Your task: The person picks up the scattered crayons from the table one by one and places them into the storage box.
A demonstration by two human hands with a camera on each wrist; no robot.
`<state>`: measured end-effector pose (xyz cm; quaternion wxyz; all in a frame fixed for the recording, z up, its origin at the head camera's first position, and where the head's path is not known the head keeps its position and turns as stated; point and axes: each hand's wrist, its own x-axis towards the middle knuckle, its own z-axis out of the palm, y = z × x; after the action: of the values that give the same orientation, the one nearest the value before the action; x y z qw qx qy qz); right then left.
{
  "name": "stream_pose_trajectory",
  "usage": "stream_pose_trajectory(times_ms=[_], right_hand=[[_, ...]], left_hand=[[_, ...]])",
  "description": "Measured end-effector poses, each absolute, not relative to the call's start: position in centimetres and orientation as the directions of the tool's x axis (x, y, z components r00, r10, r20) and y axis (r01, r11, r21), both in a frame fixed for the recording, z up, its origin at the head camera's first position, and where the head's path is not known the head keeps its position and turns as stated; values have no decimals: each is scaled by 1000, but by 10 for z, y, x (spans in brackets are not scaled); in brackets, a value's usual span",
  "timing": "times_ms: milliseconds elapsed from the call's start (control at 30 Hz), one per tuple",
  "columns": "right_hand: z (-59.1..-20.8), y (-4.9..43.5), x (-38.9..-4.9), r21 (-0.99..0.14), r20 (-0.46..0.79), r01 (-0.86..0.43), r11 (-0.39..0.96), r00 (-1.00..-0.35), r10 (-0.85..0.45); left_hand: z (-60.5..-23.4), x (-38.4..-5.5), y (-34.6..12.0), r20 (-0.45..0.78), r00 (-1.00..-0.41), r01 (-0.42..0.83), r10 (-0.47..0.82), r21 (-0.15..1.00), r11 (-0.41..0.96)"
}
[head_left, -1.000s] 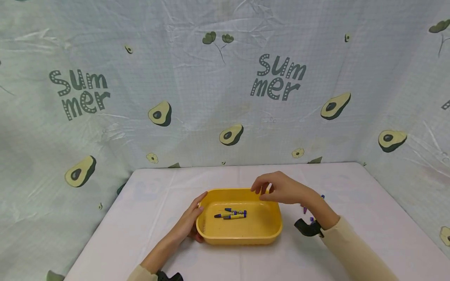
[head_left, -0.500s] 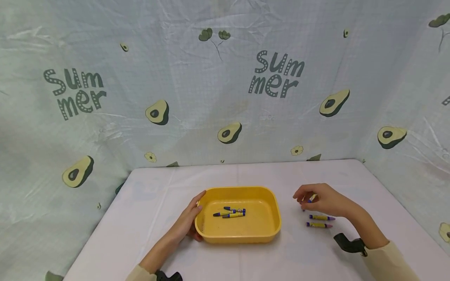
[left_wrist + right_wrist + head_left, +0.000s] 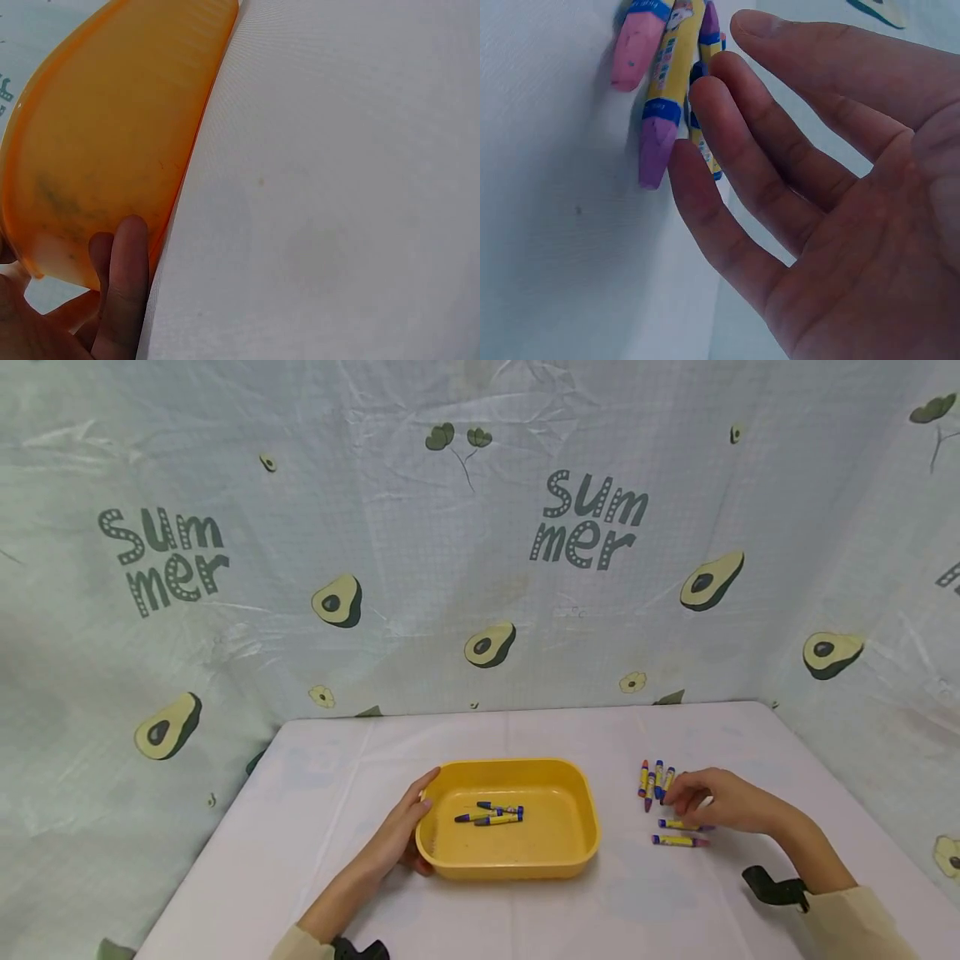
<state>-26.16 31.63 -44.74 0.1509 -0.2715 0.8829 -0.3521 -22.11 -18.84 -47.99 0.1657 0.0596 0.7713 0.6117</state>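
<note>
My left hand [image 3: 401, 831] grips the left side of a yellow plastic tray [image 3: 517, 870]. In the left wrist view, fingers [image 3: 129, 277] lie against the tray's outer wall. Three dark-tipped crayons [image 3: 501, 820] lie inside the tray. Over to the right, my right hand [image 3: 720, 802] hovers by several loose crayons with its fingers loosely bent and nothing held. A purple crayon [image 3: 664, 112] is nearest its fingertips in the right wrist view, partly under the hand in the head view. Beside it lies a pink crayon [image 3: 678, 841]. An upright-lying group includes an orange-tipped crayon [image 3: 643, 779].
A white cloth covers the table [image 3: 570, 918]. Behind it hangs a pale curtain [image 3: 420, 568] printed with avocados and lettering. Each wrist wears a black strap mount, such as the right mount [image 3: 776, 889].
My right hand has moved from over the tray to the crayons on the right. A crayon at its fingers half a second ago now lies on the table. The left hand stays on the tray.
</note>
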Motion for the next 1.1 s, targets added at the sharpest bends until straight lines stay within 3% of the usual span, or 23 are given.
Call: stream_pose_trajectory(times_ms=[367,1100], right_hand=[[-463,321,-261,-728,-117,-338,596,-796,-594],[-463,314,-265,-698,-105,-369,614,-795,-597]], left_hand=[[-484,-218,-189,-182,-923,-103,339,966,238],[-480,-219,-192,-179,-934,-103,310,963,248]])
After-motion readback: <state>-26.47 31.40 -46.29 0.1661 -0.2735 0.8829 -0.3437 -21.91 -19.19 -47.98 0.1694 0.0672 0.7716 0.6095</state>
